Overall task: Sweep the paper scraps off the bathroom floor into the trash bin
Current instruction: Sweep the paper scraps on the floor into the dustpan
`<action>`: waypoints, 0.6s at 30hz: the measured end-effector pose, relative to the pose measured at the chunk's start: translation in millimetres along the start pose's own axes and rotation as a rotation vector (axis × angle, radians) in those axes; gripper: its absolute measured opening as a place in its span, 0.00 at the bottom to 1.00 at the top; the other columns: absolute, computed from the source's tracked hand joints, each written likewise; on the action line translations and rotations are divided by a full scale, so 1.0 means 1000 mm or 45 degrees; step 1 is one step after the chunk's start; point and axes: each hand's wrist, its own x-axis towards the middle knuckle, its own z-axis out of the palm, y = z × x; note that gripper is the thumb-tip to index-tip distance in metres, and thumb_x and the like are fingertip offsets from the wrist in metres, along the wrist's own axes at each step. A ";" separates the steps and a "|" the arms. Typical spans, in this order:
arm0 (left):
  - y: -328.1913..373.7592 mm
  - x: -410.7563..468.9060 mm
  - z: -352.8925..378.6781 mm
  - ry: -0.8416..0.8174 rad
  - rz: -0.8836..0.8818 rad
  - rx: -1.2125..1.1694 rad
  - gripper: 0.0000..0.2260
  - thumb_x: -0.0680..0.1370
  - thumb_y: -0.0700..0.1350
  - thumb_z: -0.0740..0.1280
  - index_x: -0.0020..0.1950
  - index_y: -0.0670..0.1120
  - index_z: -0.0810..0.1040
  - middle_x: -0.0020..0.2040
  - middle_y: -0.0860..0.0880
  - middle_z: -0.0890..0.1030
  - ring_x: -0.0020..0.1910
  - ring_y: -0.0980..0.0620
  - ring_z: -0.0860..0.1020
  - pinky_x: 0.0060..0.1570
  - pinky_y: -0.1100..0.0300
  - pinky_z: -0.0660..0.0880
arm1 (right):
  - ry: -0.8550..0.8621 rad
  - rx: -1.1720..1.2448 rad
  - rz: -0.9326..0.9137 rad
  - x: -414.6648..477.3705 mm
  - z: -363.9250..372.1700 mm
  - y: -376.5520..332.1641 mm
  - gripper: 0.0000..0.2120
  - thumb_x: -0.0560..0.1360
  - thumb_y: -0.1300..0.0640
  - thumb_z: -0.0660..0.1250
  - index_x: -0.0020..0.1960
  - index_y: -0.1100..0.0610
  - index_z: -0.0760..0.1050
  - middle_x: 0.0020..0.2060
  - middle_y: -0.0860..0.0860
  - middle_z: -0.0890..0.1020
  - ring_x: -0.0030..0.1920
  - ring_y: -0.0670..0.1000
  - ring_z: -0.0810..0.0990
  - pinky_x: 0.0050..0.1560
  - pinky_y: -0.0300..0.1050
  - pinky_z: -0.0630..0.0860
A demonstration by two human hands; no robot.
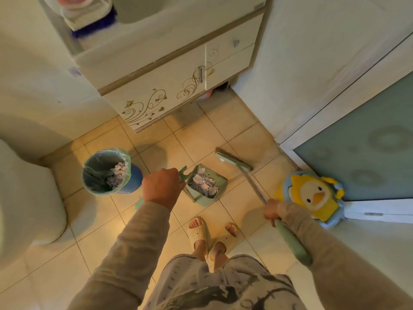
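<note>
My left hand [162,187] grips the handle of a green dustpan [220,181] that sits just right of it, holding several white paper scraps [204,184]. A blue trash bin [136,177] lined with a pale green bag stands to the left of the dustpan, with more scraps [119,173] inside. My right hand [271,210] holds the green broom handle [290,240]. The broom head [233,161] rests on the tiles beyond the dustpan, angled toward the far right.
A white vanity cabinet [161,86] with swirl decoration stands ahead. A toilet [24,198] fills the left side. A yellow duck-shaped stool [312,195] sits by the frosted glass door [368,142] on the right. My feet in beige slippers [201,233] stand on the tiles.
</note>
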 end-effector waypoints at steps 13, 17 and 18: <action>-0.011 0.010 -0.006 -0.037 -0.020 -0.014 0.15 0.76 0.59 0.64 0.49 0.47 0.79 0.41 0.48 0.82 0.41 0.47 0.81 0.36 0.59 0.70 | -0.377 1.062 0.107 -0.032 -0.003 0.057 0.16 0.79 0.67 0.53 0.34 0.56 0.60 0.16 0.48 0.65 0.14 0.43 0.65 0.18 0.29 0.60; -0.012 0.008 -0.008 -0.173 -0.053 -0.102 0.16 0.76 0.58 0.64 0.50 0.46 0.79 0.44 0.47 0.82 0.45 0.46 0.81 0.38 0.59 0.71 | -0.284 1.026 0.064 -0.035 0.002 0.048 0.17 0.78 0.68 0.54 0.33 0.56 0.60 0.16 0.49 0.65 0.14 0.45 0.65 0.19 0.30 0.61; -0.013 0.009 -0.008 -0.255 -0.062 -0.186 0.16 0.75 0.57 0.65 0.51 0.45 0.78 0.46 0.46 0.82 0.46 0.46 0.81 0.39 0.58 0.72 | -0.256 1.031 0.060 -0.035 0.002 0.045 0.17 0.78 0.69 0.54 0.32 0.57 0.60 0.17 0.50 0.65 0.14 0.45 0.65 0.19 0.30 0.61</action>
